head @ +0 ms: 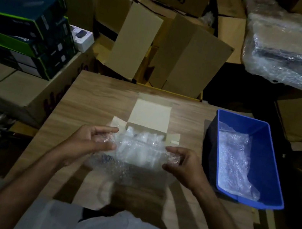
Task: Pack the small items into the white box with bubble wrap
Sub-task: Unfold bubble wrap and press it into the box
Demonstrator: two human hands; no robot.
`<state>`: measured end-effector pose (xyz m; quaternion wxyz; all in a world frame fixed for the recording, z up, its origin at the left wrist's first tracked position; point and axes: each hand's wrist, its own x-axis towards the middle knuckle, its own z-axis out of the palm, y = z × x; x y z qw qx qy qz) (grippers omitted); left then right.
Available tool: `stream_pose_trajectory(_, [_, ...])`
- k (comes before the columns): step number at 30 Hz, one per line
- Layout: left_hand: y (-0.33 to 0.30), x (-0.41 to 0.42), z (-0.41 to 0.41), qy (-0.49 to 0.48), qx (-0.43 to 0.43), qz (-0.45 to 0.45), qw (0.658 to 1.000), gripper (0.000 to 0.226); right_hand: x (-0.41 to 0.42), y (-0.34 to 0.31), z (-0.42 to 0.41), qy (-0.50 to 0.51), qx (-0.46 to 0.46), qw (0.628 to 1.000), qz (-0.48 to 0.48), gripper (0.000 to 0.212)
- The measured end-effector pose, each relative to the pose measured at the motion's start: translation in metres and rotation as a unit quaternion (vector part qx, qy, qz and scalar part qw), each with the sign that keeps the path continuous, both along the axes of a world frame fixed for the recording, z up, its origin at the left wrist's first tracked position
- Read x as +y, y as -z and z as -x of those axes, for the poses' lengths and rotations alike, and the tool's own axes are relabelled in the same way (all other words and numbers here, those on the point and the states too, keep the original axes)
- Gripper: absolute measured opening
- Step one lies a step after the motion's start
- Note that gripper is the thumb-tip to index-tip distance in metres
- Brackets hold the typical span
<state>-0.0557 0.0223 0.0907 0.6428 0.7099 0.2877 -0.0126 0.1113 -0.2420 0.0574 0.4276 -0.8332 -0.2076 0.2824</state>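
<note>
The bubble wrap bundle sits just above the open white box on the bench, pinched at each end by left hand and right hand. Loosened fingers could let it unroll and spill. Wrap and glare hide the items.

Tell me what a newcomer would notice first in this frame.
First, the bubble wrap bundle stretched between the left hand and right hand, held at centre just above the open white box on the wooden table. Next, the bright blue bin at the table's right edge, with more bubble wrap lying inside. Behind, brown cardboard cartons pile up in the dim background.
</note>
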Motion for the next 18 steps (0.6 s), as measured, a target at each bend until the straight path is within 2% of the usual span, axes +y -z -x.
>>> stream_pose_trajectory(2, [-0.003,0.005,-0.001,0.058,0.031,-0.129,0.989,0.063,0.005,-0.005,-0.004,-0.021,-0.054,0.998,0.017,0.032])
stream_pose_trajectory(3, [-0.003,0.006,-0.002,0.076,0.042,-0.199,0.976,0.059,0.006,-0.006,-0.008,-0.038,-0.084,0.995,0.022,0.013])
stream_pose_trajectory(4, [-0.003,0.009,-0.003,0.084,0.043,-0.266,0.959,0.045,0.006,-0.009,-0.01,-0.06,-0.116,0.991,0.022,0.008])
stream_pose_trajectory(6, [-0.003,0.02,-0.002,0.095,0.033,-0.327,0.94,0.012,0.003,-0.009,-0.021,-0.088,-0.13,0.987,0.027,0.025])
stream_pose_trajectory(7, [-0.003,0.028,0.0,0.108,0.023,-0.322,0.94,0.011,0.001,-0.014,-0.025,-0.087,-0.107,0.99,0.037,0.024])
stream_pose_trajectory(9, [-0.008,0.038,0.001,0.11,-0.008,-0.243,0.964,0.015,-0.001,-0.026,-0.028,-0.064,-0.017,0.998,0.003,0.02])
stream_pose_trajectory(12, [-0.015,0.031,-0.001,0.037,-0.066,-0.043,0.996,0.022,0.007,-0.038,-0.018,0.021,0.136,0.979,-0.152,0.017])
stream_pose_trajectory(15, [-0.01,0.03,-0.001,0.01,-0.074,0.047,0.996,0.028,0.02,-0.037,-0.008,0.102,0.2,0.951,-0.213,0.024])
stream_pose_trajectory(18, [-0.005,0.045,0.002,0.026,-0.054,0.124,0.99,0.041,0.024,-0.032,-0.004,0.128,0.26,0.926,-0.243,0.026])
